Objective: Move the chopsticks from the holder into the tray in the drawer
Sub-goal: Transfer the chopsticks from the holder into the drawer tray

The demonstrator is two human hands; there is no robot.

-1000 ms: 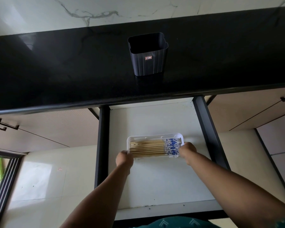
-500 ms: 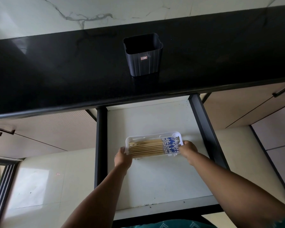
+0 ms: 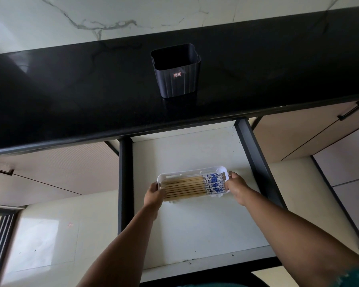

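Observation:
A white tray point(image 3: 180, 172) lies in the open drawer point(image 3: 199, 224), slightly tilted. Inside it several wooden chopsticks point(image 3: 187, 187) with blue-and-white patterned ends lie side by side, the patterned ends to the right. My left hand point(image 3: 153, 194) grips the tray's left end and my right hand point(image 3: 236, 187) grips its right end. The dark holder point(image 3: 177, 79) stands upright on the black countertop above, with nothing showing inside it.
The black countertop point(image 3: 71, 96) overhangs the drawer's back. Dark drawer rails point(image 3: 124, 183) run along both sides. Cabinet fronts with black handles point(image 3: 350, 110) flank the drawer. A pale tiled floor point(image 3: 50, 235) lies at the lower left.
Both hands stay on the tray's ends; the tray has turned slightly, its right end now a little farther back. The view has shifted a little.

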